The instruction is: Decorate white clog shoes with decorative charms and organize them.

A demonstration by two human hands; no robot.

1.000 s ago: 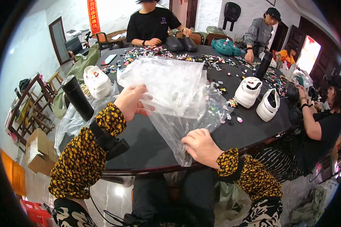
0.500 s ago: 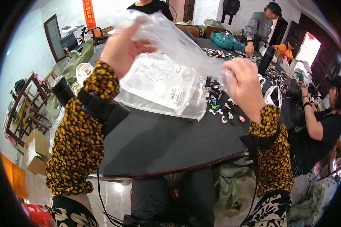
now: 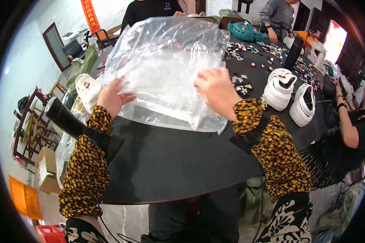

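Big clear plastic bag [image 3: 166, 69] held up over the black table [image 3: 170, 162], left hand [image 3: 112, 97] gripping one edge, right hand [image 3: 216, 91] clutching the other. Probably empty, hard to tell. White clogs [image 3: 290, 97] just right.

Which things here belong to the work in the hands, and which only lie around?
In use:
- clear plastic bag, held up by left hand and right hand

Lying about:
- white clogs
- small charms
- teal clogs
- black table
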